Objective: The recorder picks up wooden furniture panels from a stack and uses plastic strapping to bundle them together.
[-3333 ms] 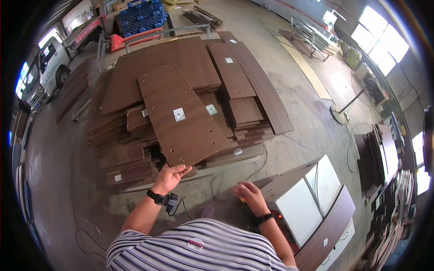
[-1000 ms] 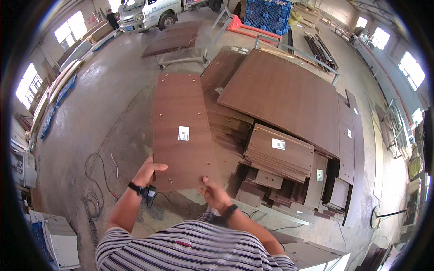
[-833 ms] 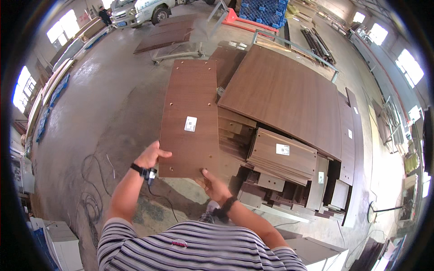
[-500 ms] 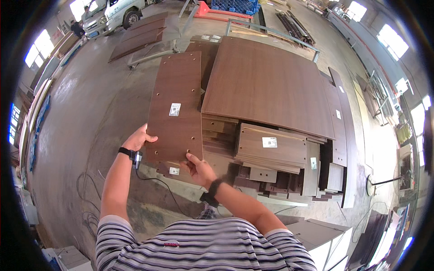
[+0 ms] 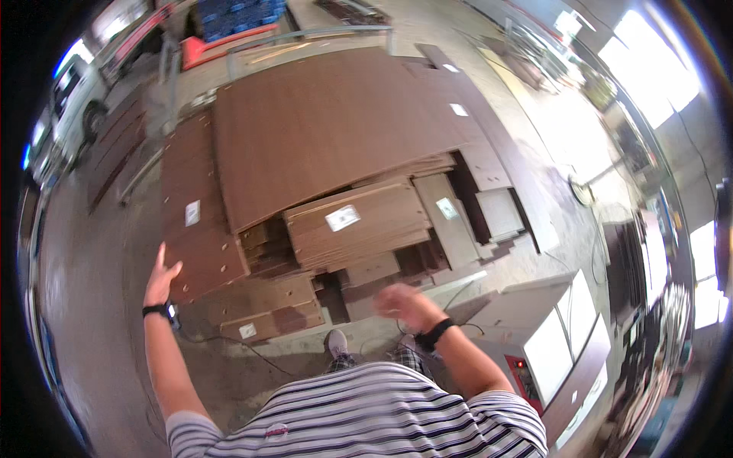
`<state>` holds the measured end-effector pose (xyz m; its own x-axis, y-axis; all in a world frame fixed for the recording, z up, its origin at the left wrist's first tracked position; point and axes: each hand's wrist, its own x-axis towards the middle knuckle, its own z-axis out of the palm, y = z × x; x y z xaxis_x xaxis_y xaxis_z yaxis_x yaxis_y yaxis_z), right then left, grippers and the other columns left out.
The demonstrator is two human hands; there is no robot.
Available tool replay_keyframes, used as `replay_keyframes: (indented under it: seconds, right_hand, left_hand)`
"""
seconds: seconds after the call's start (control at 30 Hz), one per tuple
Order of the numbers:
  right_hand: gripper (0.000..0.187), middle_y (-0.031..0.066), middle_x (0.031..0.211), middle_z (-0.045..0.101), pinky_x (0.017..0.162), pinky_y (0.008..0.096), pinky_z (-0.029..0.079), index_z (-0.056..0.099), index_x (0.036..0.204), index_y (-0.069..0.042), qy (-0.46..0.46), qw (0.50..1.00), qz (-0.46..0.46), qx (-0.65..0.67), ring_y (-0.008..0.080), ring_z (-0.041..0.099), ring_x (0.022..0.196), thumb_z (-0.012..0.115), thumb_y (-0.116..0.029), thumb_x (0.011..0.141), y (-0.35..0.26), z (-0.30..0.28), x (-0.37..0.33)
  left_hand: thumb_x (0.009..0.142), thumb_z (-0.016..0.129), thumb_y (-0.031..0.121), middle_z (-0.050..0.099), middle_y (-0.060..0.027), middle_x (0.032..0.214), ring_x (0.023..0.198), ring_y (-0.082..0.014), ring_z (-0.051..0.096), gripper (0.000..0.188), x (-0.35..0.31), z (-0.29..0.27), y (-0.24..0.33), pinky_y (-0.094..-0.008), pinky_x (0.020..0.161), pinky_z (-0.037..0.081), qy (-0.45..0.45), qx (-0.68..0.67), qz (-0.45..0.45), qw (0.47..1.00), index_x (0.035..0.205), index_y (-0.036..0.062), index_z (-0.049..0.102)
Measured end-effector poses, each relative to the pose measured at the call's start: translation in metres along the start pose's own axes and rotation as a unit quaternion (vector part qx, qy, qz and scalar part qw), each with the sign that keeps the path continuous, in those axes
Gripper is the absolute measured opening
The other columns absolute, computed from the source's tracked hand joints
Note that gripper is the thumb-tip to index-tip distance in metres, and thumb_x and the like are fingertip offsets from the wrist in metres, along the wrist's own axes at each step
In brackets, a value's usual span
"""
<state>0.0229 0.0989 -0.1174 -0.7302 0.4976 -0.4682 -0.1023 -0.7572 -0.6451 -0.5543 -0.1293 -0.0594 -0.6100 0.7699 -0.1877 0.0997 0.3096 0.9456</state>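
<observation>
At the left end of the stacked boards lies a dark brown wooden panel (image 5: 200,248) with drilled holes and a white label. My left hand (image 5: 159,281) rests at its near left edge, finger and thumb spread apart against the board. My right hand (image 5: 408,307) is off the panel, in front of the stack, blurred by motion, so its finger pose is unclear. A large brown board (image 5: 336,130) tops the pile beside the panel. Nearer to me sits a stack of smaller brown boards (image 5: 366,221) with a label on top.
Long narrow boards (image 5: 489,145) flank the pile on the right. At my lower right stands a light-coloured cabinet-like block (image 5: 527,343) with a red-edged part. Dark cable (image 5: 259,357) runs over the floor at my feet. A blue pallet (image 5: 237,17) is far off.
My view has swung to the right. The narrow panel has come down to lie against the large board. My right hand has let go of it and moved right; my left stays at its edge.
</observation>
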Motion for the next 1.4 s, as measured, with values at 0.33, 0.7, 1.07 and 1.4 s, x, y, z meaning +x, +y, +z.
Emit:
replay_keyframes:
  seconds: [0.33,0.7,1.07,1.4]
  right_hand:
    - [0.051,0.0081,0.095,0.051,0.075,0.0322,0.045,0.044,0.112,0.001,0.642,0.716,-0.275,-0.016,0.0177,0.051,0.087,0.069,-0.031,0.081,-0.156,-0.314,-0.155]
    - [0.009,0.0074,0.087,0.060,0.079,0.0432,0.054,0.048,0.086,-0.006,0.277,0.873,-0.349,0.199,0.0162,0.060,0.075,0.056,-0.003,0.088,-0.160,-0.325,-0.161]
    - [0.028,0.0076,0.096,0.061,0.071,0.0367,0.052,0.054,0.103,0.000,0.178,0.929,-0.265,0.186,0.0210,0.061,0.086,0.061,-0.012,0.078,-0.183,-0.295,-0.214]
    - [0.019,-0.0006,0.076,0.051,0.062,0.0222,0.039,0.056,0.091,-0.005,0.133,0.947,-0.240,0.165,0.0093,0.049,0.069,0.064,-0.009,0.074,-0.152,-0.165,-0.191]
  left_hand:
    - [0.095,0.051,0.027,0.056,-0.0060,0.087,0.078,-0.0125,0.055,0.037,-0.079,0.256,0.107,-0.0271,0.074,0.047,0.137,0.062,0.195,0.969,0.122,0.0020,0.047]
    - [0.095,0.054,0.024,0.053,-0.0084,0.112,0.103,-0.0161,0.055,0.035,-0.090,0.666,0.131,-0.0284,0.086,0.047,-0.351,-0.190,-0.109,0.910,0.120,0.0004,0.046]
    - [0.088,0.064,0.023,0.056,-0.0059,0.106,0.095,-0.0138,0.056,0.035,-0.113,0.790,0.217,-0.0288,0.081,0.049,-0.445,-0.418,-0.209,0.764,0.112,0.0032,0.048]
    - [0.084,0.065,0.017,0.054,-0.0101,0.114,0.104,-0.0161,0.054,0.051,-0.116,0.711,0.238,-0.0305,0.091,0.045,-0.307,-0.298,-0.008,0.904,0.125,-0.0019,0.040]
